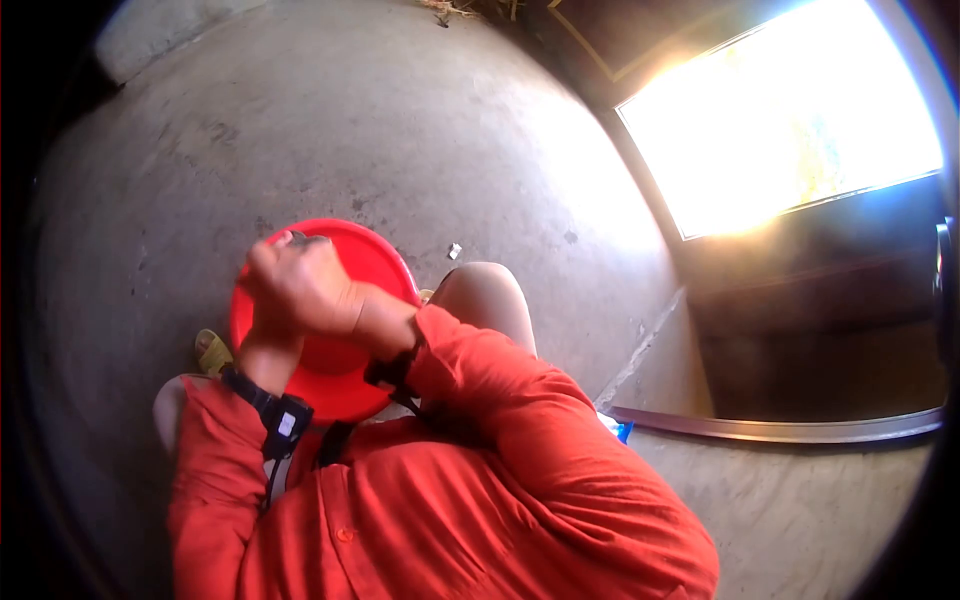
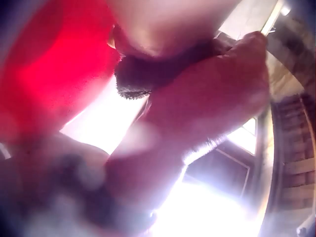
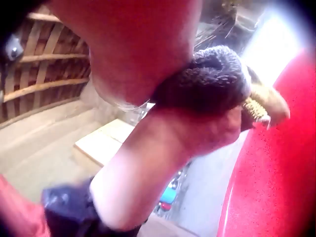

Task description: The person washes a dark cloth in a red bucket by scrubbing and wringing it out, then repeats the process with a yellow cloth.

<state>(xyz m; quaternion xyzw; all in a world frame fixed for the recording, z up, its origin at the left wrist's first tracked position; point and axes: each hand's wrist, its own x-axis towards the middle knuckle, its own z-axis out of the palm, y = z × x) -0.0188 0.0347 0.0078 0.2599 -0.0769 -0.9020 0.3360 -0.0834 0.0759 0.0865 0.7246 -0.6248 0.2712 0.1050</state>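
Both hands are close together over a red basin (image 1: pixel 345 385). The right hand (image 1: pixel 315 285) lies above and partly hides the left hand (image 1: pixel 272 345) in the head view. A dark, fuzzy cloth (image 3: pixel 212 74) is bunched and gripped between them, with a yellowish part (image 3: pixel 256 108) at its end. In the left wrist view the same cloth (image 2: pixel 143 74) shows between the left hand (image 2: pixel 168 24) and the right hand (image 2: pixel 217 94). Fingers curl round the cloth; some fingertips are hidden.
The basin stands on a grey concrete floor (image 1: pixel 450 150) between the person's knees. A yellow slipper (image 1: pixel 212 352) is at the left. A small white scrap (image 1: pixel 455 251) lies beyond the right knee. A bright doorway (image 1: pixel 790 110) and metal rail (image 1: pixel 780 430) are at the right.
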